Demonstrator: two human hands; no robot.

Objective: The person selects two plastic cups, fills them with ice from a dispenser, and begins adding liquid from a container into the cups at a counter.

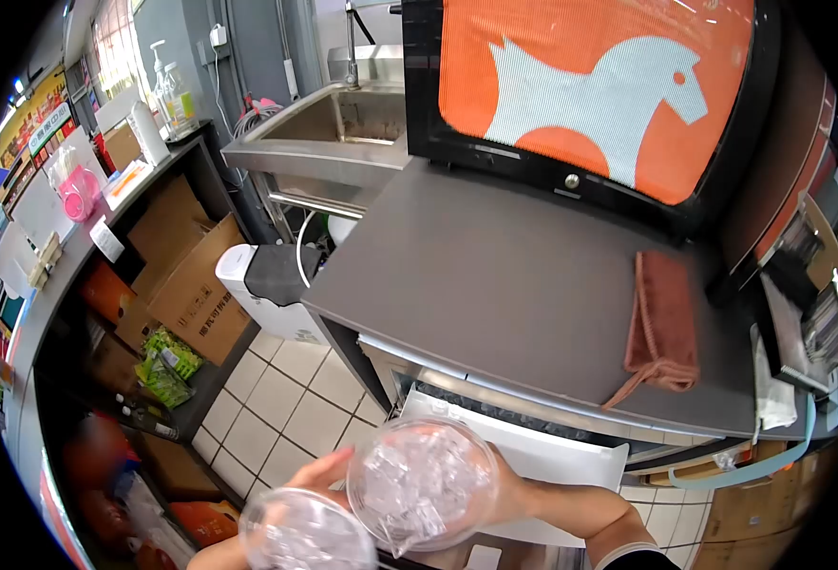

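Observation:
In the lower middle of the head view are two clear plastic cups filled with ice cubes. My left hand (322,472), partly hidden behind its cup, is closed around the left plastic cup (307,537). Its fingers show beyond the rim, near the other cup. My right hand (506,492) wraps round the far side of the right plastic cup (423,483), which sits higher in view and overlaps the left one. Behind the cups, a white panel (557,475) hangs open at the front of the dark counter (476,261), with ice showing in the gap above it.
A folded brown cloth (664,323) lies on the counter, before a black cabinet (421,85) with an orange horse panel. Left stand a steel sink (295,142), a white bin (276,294) and a cardboard box (205,294). A shelf counter (58,275) curves along the left.

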